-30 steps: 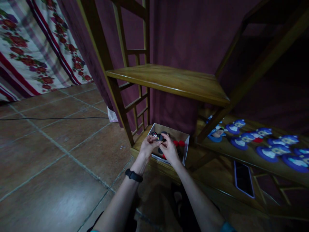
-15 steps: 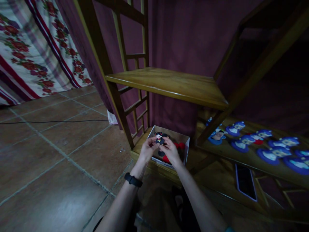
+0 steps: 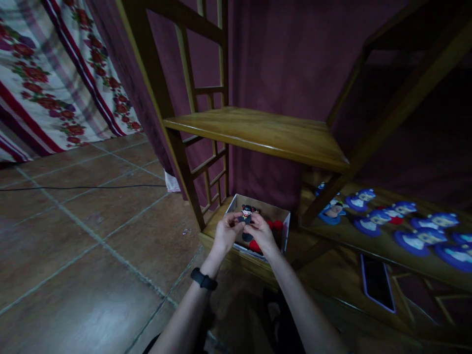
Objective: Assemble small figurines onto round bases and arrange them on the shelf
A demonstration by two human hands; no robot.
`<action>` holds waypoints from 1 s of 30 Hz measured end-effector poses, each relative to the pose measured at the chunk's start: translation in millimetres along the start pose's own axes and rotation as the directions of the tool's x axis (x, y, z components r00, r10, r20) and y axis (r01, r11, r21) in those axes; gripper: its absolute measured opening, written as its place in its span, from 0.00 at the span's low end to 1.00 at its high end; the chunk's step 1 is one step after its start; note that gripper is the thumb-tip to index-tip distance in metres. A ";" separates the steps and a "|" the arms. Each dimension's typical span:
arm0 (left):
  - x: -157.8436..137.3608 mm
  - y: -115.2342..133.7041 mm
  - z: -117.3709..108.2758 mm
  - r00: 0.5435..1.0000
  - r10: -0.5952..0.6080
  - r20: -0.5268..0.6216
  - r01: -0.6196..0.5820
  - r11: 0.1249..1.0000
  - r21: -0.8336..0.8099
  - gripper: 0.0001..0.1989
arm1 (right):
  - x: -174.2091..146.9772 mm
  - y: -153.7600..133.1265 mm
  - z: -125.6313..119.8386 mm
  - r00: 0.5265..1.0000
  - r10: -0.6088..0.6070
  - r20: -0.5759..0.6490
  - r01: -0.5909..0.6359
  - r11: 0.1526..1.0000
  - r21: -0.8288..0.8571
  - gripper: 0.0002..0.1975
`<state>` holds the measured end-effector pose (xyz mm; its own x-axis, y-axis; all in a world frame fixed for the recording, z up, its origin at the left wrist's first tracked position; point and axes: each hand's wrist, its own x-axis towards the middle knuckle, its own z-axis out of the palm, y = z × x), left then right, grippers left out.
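Between my two hands is a small black-haired figurine (image 3: 246,213) with a pale face, red hair ornaments and a dark round base. My left hand (image 3: 227,231) pinches its left side, and my right hand (image 3: 260,230) grips the right side. Both hands are over an open white cardboard box (image 3: 282,216) on the low shelf. Inside the box lie red pieces (image 3: 254,246) and dark pieces, partly hidden by my hands. A black band (image 3: 203,279) circles my left wrist.
Several blue-and-white figurines (image 3: 372,221) stand on the shelf to the right. A phone (image 3: 376,282) lies below them. Above the box juts a wooden shelf board (image 3: 258,130), with a lattice side frame (image 3: 180,162) to its left. A black cable (image 3: 81,187) crosses the tiled floor.
The figurine has tipped slightly in my fingers, its face now seen more from the front. Both hands keep their hold, and the view has shifted a little.
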<state>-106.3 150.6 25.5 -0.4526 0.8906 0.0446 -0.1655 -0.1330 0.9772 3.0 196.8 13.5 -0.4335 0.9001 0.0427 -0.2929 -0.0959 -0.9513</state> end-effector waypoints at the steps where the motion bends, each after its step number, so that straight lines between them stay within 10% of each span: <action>1: 0.1 -0.5 -0.4 1.000 0.028 0.002 -0.028 0.999 0.032 0.15 | 0.1 -0.3 -0.3 1.000 -0.010 0.014 0.010 1.000 -0.008 0.20; 6: -1.3 2.6 0.1 0.992 0.125 0.026 -0.127 0.985 0.114 0.15 | 1.6 -0.7 -0.8 1.000 -0.027 0.007 0.028 0.997 -0.073 0.18; 30: -0.8 13.1 3.9 0.983 -0.157 0.098 0.171 0.972 -0.162 0.22 | 3.2 8.5 6.3 0.981 -0.181 -0.066 0.162 0.960 -0.228 0.19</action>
<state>-104.7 149.8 39.0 -0.3327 0.9388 -0.0890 -0.3799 -0.0471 0.9238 -6.3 196.1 7.4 -0.3162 0.9287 0.1938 -0.1565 0.1504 -0.9762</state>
